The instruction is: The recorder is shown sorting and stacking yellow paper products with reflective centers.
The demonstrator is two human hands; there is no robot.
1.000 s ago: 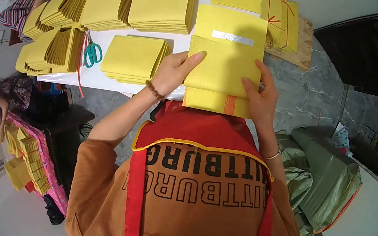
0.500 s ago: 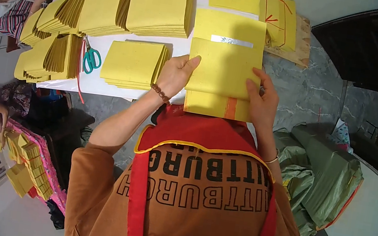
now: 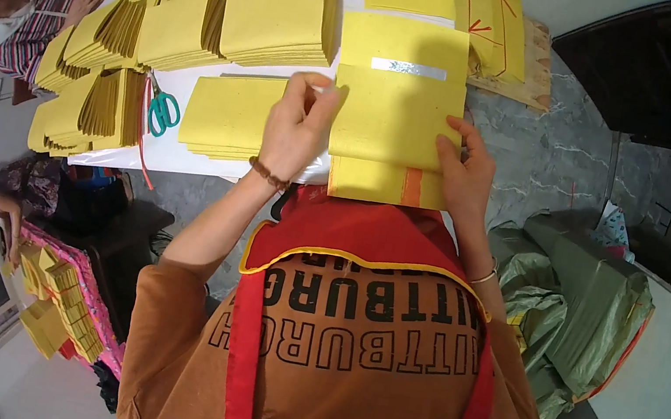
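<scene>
Yellow joss paper point(image 3: 394, 122) lies in layers at the table's near edge, straight in front of me. A silver strip point(image 3: 409, 68) crosses its upper part, and an orange strip point(image 3: 412, 189) shows on the lowest layer. My right hand point(image 3: 470, 168) grips the paper's right edge, thumb on top. Beside the left edge, my left hand point(image 3: 300, 125) is closed, its fingers curled toward the thumb; whether anything is in it I cannot make out. Left of that hand sits a low folded stack point(image 3: 227, 112) of the same paper, partly covered by it.
Several folded yellow stacks point(image 3: 277, 27) fill the table's left side, near green-handled scissors point(image 3: 162, 113) and a red string. Tied bundles point(image 3: 506, 38) stand at the far right. One co-worker point(image 3: 42, 1) handles paper at the left; another person point(image 3: 19, 192) bends over yellow bundles. Green sacks point(image 3: 579, 295) are at the right.
My left hand has come off the paper's left edge, lifted slightly and curled its fingers. The right hand keeps its grip on the right edge.
</scene>
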